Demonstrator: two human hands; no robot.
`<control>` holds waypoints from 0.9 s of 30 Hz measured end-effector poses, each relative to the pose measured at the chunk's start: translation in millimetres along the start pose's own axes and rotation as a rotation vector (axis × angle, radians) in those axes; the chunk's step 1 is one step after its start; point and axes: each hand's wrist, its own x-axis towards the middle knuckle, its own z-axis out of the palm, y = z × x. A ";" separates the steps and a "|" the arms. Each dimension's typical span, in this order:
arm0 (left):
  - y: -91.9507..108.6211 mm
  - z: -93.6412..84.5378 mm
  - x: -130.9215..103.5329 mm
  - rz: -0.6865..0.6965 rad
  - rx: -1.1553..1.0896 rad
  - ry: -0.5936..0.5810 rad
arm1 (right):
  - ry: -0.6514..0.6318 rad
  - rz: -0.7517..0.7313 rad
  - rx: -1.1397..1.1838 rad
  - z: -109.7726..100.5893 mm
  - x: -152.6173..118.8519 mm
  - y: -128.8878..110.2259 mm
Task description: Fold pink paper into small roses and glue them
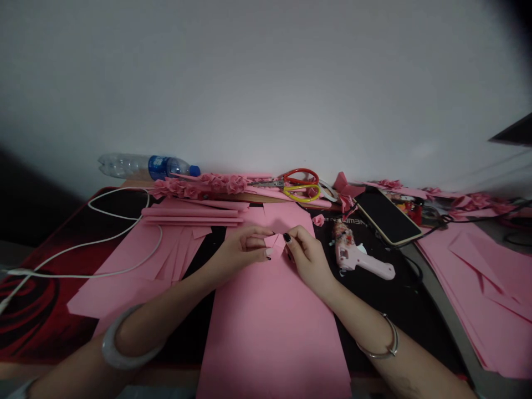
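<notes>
A small folded pink paper piece (274,241) is held between both hands, above a long stack of pink paper (276,327) in the middle. My left hand (247,246) pinches its left side, thumb below and fingers above. On its right side, the thumb and fingertips of my right hand (303,252) are closed on the edge. A small pink paper rose (318,220) lies just beyond my right hand. To the right of that hand rests a pale pink glue gun (361,256).
Pink paper rolls (191,216) and sheets (116,277) lie at left, crossed by a white cable (83,266). Along the wall are a plastic bottle (145,166), paper roses (220,184) and scissors (301,184). A phone (388,216) and more pink sheets (490,299) sit right.
</notes>
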 end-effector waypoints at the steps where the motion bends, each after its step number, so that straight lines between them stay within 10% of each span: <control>1: -0.4 -0.2 -0.2 0.017 0.054 0.001 | -0.011 -0.006 -0.003 -0.4 0.2 0.2; 7: -3.7 -2.0 0.7 0.073 0.324 0.025 | -0.107 -0.059 -0.040 0.2 1.1 0.3; 27: -7.8 1.6 2.7 -0.009 0.017 0.040 | 0.039 -0.084 -0.009 2.8 1.9 -3.2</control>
